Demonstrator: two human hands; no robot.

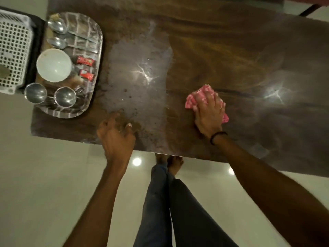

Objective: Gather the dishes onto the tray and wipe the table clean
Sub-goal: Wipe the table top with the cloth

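Note:
A steel tray (93, 31) lies at the left end of the dark wooden table (222, 50). It carries a white bowl (54, 64), two steel cups (35, 93) (65, 96), two spoons (58, 27) and two red sachets (85, 61). My right hand (208, 111) presses flat on a pink cloth (191, 101) in the middle of the table. My left hand (115, 134) rests at the table's near edge with loosely curled fingers, holding nothing. A pale smeared patch with dark crumbs (138, 77) spreads between the tray and the cloth.
A white plastic basket (14, 50) stands just left of the tray, beyond the table's end. My legs and bare feet (169, 161) are under the near edge on a pale tiled floor (44, 175).

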